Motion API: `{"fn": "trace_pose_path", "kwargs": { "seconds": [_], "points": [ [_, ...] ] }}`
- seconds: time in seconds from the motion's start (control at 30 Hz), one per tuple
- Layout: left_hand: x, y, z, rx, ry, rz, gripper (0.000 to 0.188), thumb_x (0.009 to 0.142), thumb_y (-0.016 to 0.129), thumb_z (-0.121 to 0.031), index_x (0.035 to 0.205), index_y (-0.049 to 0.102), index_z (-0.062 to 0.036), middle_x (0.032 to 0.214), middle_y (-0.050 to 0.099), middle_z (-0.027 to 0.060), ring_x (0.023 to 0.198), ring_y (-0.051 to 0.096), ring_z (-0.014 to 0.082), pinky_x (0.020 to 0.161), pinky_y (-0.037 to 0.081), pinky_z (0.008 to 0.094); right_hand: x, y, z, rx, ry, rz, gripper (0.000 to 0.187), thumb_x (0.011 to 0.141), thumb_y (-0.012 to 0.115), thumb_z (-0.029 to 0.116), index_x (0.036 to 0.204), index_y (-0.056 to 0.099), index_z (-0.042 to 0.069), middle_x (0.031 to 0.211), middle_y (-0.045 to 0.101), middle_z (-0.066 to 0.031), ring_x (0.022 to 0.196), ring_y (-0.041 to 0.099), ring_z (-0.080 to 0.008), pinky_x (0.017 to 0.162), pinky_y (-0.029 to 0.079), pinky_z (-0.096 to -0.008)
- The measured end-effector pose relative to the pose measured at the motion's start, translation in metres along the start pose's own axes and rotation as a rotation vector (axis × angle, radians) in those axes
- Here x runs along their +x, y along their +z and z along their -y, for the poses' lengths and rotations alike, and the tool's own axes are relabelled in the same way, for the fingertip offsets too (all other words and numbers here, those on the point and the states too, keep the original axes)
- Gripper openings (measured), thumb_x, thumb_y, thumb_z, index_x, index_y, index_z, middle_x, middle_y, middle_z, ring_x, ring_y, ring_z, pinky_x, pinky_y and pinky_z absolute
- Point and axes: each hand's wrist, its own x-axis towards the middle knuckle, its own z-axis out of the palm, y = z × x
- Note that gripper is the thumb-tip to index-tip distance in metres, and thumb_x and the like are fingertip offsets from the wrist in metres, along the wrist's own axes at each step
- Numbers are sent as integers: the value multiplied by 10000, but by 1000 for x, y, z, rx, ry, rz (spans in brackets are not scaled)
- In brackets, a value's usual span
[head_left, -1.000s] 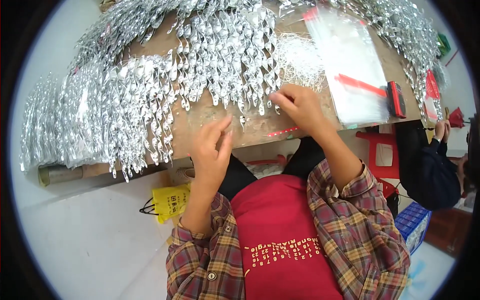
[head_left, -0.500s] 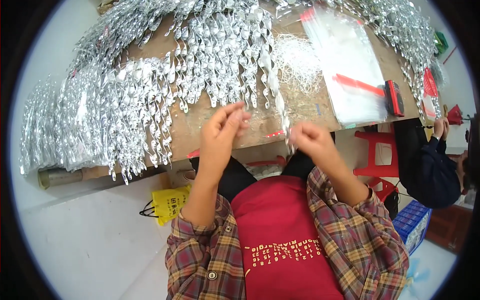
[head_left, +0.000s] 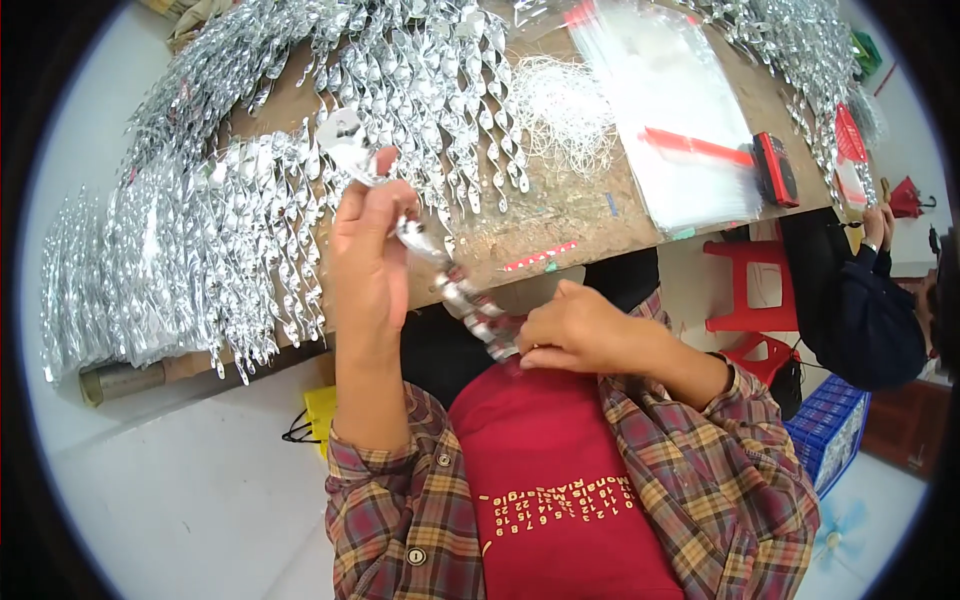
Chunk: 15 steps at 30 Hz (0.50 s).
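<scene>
Silver and twisted, a spiral strip (head_left: 418, 241) slants over the near edge of a wooden table (head_left: 590, 232), clasped near its upper end by the fingers of a worker's left hand (head_left: 370, 235). The right hand (head_left: 570, 330) curls narrowly at the lower end; blur hides whether it grips. Rows of silver spirals (head_left: 410, 100) lie beyond, beside tangled white string (head_left: 565, 115) and clear plastic bags (head_left: 690, 200).
</scene>
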Motion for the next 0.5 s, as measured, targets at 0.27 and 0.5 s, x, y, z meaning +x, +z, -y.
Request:
{"fn": "trace_pose_path", "kwargs": {
  "seconds": [0.27,0.5],
  "points": [
    [-35,-21,-12,339,61,4,286,933,466,-196,1155,475,-17,845,556,11,647,468,44,578,363,179,42,-60,-109,-604,56,-398,44,769,602,147,800,605,116,691,545,-28,659,557,-204,620,371,-324],
    [-65,-41,21,384,-194,123,328,932,484,-238,1169,485,-11,851,566,22,656,489,52,588,376,178,69,-58,-124,-810,-141,-247,79,715,589,113,790,596,138,665,513,2,618,538,-147,642,349,-303]
  ]
}}
